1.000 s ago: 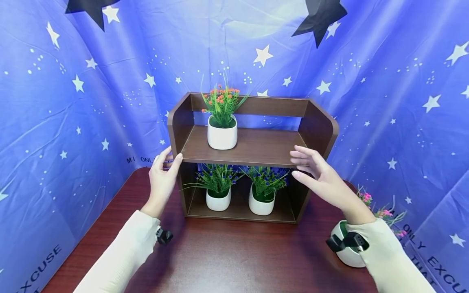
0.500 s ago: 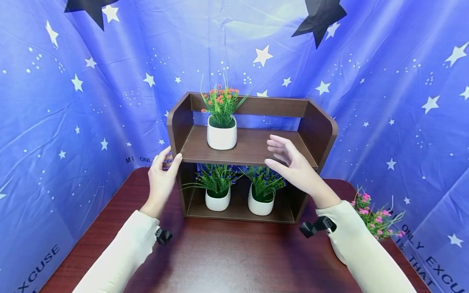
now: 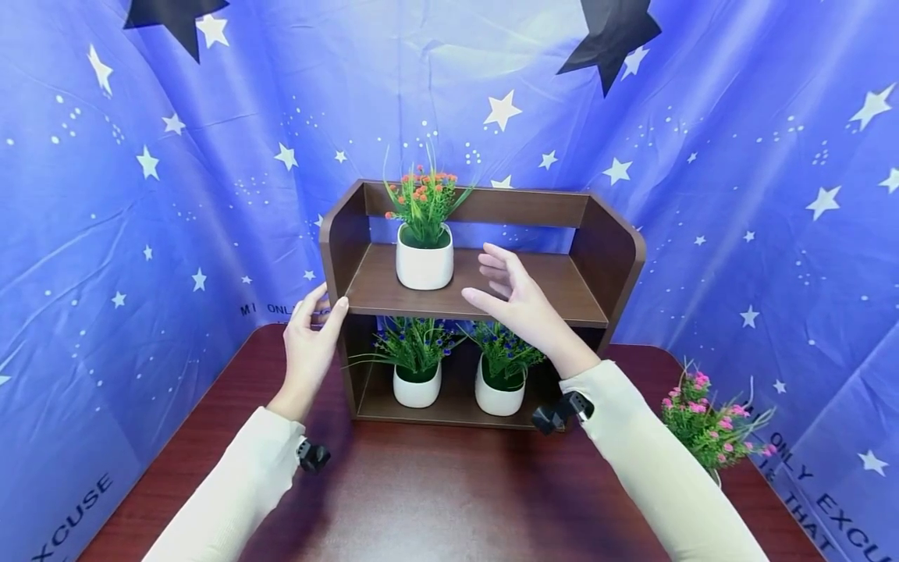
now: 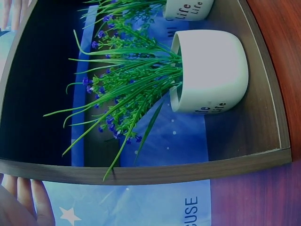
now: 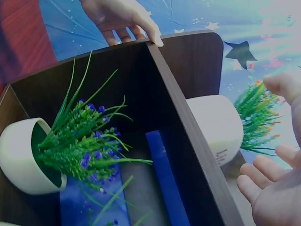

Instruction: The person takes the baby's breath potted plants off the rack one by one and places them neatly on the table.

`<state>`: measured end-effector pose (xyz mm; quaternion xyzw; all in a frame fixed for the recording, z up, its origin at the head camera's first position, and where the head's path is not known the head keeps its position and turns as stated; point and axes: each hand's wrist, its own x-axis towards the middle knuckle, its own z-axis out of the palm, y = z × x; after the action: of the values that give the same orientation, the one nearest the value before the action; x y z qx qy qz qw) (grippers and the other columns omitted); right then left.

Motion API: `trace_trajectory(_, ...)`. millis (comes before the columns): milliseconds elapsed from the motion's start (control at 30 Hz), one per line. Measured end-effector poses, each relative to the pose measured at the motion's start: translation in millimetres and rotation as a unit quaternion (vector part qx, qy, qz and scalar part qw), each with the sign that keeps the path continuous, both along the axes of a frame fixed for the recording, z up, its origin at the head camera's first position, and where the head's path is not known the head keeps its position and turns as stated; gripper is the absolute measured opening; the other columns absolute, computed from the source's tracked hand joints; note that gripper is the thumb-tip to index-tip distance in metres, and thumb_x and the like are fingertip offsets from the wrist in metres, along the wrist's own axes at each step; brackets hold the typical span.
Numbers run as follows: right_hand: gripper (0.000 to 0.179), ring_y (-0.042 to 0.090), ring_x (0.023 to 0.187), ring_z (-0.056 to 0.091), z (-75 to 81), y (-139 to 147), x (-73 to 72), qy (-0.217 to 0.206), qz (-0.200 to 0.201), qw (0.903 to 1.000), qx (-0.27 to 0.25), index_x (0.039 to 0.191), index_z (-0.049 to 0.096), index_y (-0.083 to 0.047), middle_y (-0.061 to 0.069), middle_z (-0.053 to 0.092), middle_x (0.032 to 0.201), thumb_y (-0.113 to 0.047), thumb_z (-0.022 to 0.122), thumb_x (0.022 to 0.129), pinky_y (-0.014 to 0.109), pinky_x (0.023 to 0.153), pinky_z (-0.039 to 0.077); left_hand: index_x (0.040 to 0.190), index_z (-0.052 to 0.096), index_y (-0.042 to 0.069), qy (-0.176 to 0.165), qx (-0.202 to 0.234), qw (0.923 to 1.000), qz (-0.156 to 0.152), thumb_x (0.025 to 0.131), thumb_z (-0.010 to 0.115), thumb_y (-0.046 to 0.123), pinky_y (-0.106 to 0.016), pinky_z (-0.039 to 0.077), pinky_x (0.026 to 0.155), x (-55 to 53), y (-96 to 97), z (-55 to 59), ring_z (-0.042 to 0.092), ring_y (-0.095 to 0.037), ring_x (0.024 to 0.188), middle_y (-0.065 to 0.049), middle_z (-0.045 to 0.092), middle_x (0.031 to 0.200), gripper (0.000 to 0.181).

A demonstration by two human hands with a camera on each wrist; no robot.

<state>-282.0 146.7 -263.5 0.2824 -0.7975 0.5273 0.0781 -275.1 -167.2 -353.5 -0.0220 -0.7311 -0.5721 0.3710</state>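
While a blue curtain (image 3: 232,117) printed with white stars and dark lettering hangs at the back and on both sides, a glossy red-brown table (image 3: 421,492) fills the space below, lit by a pale sheen near its front. Two large black stars (image 3: 611,35) show at the curtain's top.

At the left, the left hand (image 3: 307,347) grips the side of a dark brown two-tier shelf (image 3: 435,303), thumb on the front edge, fingers close together along the outer face. The lower tier holds two white pots, both upright: the left blue-flowered pot (image 3: 417,390) and, well apart from it, the right blue-flowered pot (image 3: 499,396), each full of long green blades. Black "Life" lettering marks the back of one in the left wrist view.

On the upper tier, left of centre, stands the orange-flowered pot (image 3: 424,269), upright and white. Just to its right is the right hand (image 3: 516,300), fingers slightly spread, thumb well apart, holding nothing and not touching the pot. Farthest right, pink flowers (image 3: 709,417) rise beside the right sleeve (image 3: 653,460), which hides most of their container.
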Motion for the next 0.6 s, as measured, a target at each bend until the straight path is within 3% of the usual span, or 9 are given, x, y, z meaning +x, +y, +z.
trace_trajectory(133,0.088,0.026,0.14,0.039,1.6,-13.2,-9.9,-0.038,-0.013,0.9992,-0.007,0.158,0.024,-0.018,0.01,0.037,0.154,-0.039,0.075,0.09,0.042,0.114,0.033,0.133,0.066,0.014,-0.001,-0.003,1.0,0.001,0.093,0.074,0.028,-0.029,0.048,0.08,-0.4,-0.1,-0.8,0.06,-0.013,0.092,-0.008,0.064,0.108,0.044)
trace_trajectory(367,0.094,0.025,0.143,0.035,4.2,-31.9,-28.3,-0.05,-0.025,0.9983,-0.016,0.159,0.021,-0.015,0.009,0.033,0.157,-0.038,0.078,0.088,0.039,0.115,0.031,0.132,0.067,0.014,0.002,-0.003,1.0,0.003,0.093,0.074,0.028,-0.028,0.048,0.08,-0.2,0.2,0.3,0.06,-0.013,0.091,-0.007,0.064,0.107,0.042)
trace_trajectory(600,0.098,0.024,0.145,0.03,5.8,-44.4,-43.2,-0.087,-0.028,0.9952,-0.035,0.16,0.018,-0.016,0.007,0.028,0.16,-0.037,0.079,0.086,0.041,0.116,0.03,0.133,0.066,0.014,-0.004,-0.002,1.0,0.002,0.093,0.073,0.03,-0.024,0.047,0.079,0.0,-0.2,0.9,0.059,-0.009,0.09,-0.006,0.064,0.108,0.043)
